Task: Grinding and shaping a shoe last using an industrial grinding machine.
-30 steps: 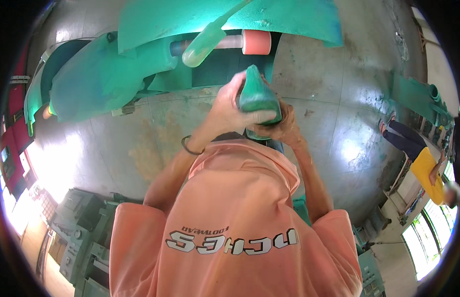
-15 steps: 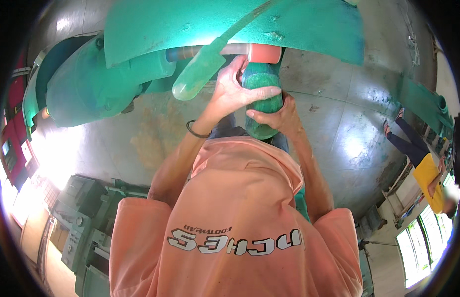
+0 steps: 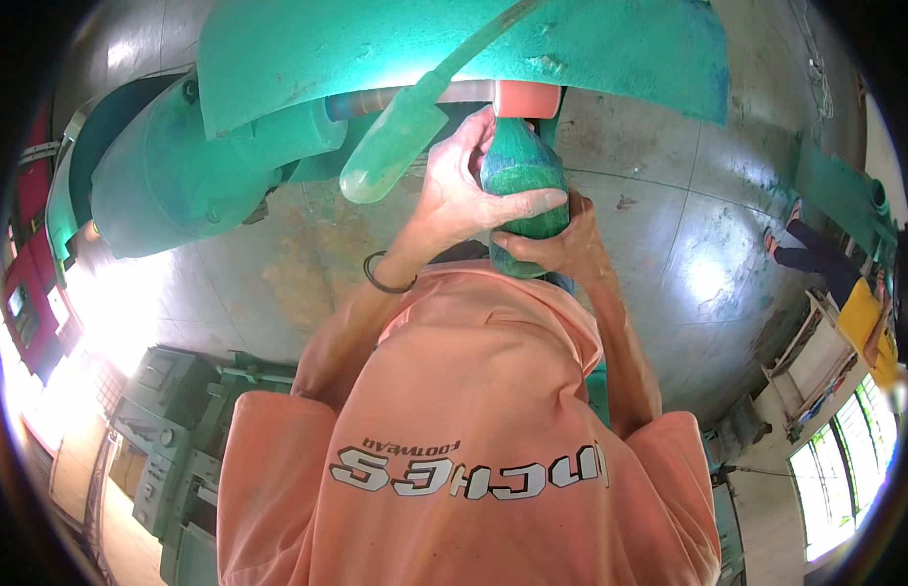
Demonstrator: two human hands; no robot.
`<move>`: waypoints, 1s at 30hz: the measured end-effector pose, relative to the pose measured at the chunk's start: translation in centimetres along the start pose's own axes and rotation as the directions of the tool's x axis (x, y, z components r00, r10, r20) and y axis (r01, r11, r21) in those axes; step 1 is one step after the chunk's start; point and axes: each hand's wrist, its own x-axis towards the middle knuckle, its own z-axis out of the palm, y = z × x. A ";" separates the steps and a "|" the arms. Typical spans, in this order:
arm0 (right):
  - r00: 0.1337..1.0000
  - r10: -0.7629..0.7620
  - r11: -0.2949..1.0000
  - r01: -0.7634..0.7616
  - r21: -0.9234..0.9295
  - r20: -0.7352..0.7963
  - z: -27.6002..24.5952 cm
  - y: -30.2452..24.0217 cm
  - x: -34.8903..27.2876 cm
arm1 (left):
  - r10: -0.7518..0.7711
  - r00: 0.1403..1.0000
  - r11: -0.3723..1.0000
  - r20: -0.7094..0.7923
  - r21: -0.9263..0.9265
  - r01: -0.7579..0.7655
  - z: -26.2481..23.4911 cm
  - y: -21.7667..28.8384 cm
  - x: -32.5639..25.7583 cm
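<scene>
Both of my hands grip a green, dusty shoe last (image 3: 524,181), its narrower end pointing away from me. That end meets, or nearly meets, the underside of a pinkish-orange sanding roller (image 3: 527,99) on a shaft; the exact contact is hard to see. My left hand (image 3: 473,186) wraps its left side, thumb across the top and fingers partly hidden beyond it. Nearer to me, my right hand (image 3: 559,239) holds the right side and near end with its thumb on top. Its other fingers are mostly hidden behind the last.
A green machine hood (image 3: 454,49) overhangs the roller. Left of my hands hangs a green handle (image 3: 393,146) on a rod, beside a large green machine housing (image 3: 180,166). Grey machinery (image 3: 166,430) stands at lower left. Another person (image 3: 859,317) in yellow is at far right.
The last has turned in my hands, so its tapered end now shows toward the roller. Both hands have shifted slightly right with it. The person in yellow has moved toward the right rim.
</scene>
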 end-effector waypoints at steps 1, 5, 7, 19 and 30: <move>1.000 -0.001 1.000 0.001 0.000 -0.005 0.0 -0.5 -0.4 | 0.030 1.000 0.998 0.006 0.046 -0.030 0.0 0.3 -0.3; 0.992 -0.008 0.999 0.014 0.047 -0.124 1.0 -4.1 -2.3 | 0.150 0.986 0.988 -0.069 -0.037 -0.153 1.1 0.1 -2.7; 0.981 0.007 0.997 0.009 0.082 -0.193 2.1 -4.6 -3.6 | 0.165 0.980 0.979 -0.111 0.140 -0.149 2.0 -0.4 -5.4; 0.954 0.251 0.774 -0.096 0.626 -0.164 1.8 -3.9 -0.3 | -0.412 0.911 0.675 0.001 -0.671 0.306 2.5 -0.2 -4.8; 0.944 0.272 0.707 -0.066 0.704 -0.185 2.3 -5.4 1.5 | -0.452 0.888 0.682 -0.082 -0.674 0.285 1.8 1.4 -3.7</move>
